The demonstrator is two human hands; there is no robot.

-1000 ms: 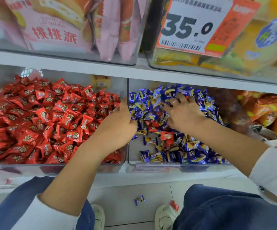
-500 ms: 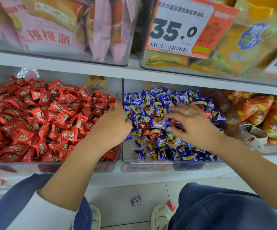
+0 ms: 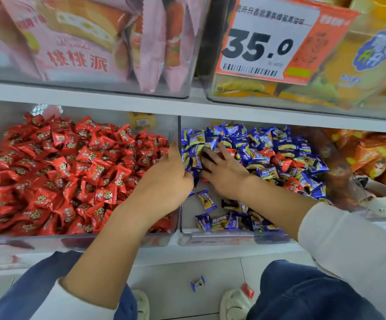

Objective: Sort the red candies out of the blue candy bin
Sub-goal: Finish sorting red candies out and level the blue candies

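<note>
Both hands are reaching into the blue candy bin (image 3: 233, 236) on the lower shelf. The right hand (image 3: 224, 174) is lying flat on the pile of blue candies (image 3: 268, 144), fingers spread and pressing down, not clenched round anything as far as the view shows. The left hand (image 3: 166, 181) is sitting at the divider between the two bins, fingers curling into the blue wrappers at its tips; whether it's actually grasping one can't be told, since the fingertips are hidden. A few red candies (image 3: 279, 161) are lying mixed into the blue heap just to the right of the right hand, with one more peeking out by its fingertips. To the left of the left hand, the red candy bin (image 3: 72, 239) is sitting packed full. Below the wrists, one blue candy (image 3: 197, 283) and one red candy (image 3: 247, 291) are lying on the floor by the person's shoes.
</note>
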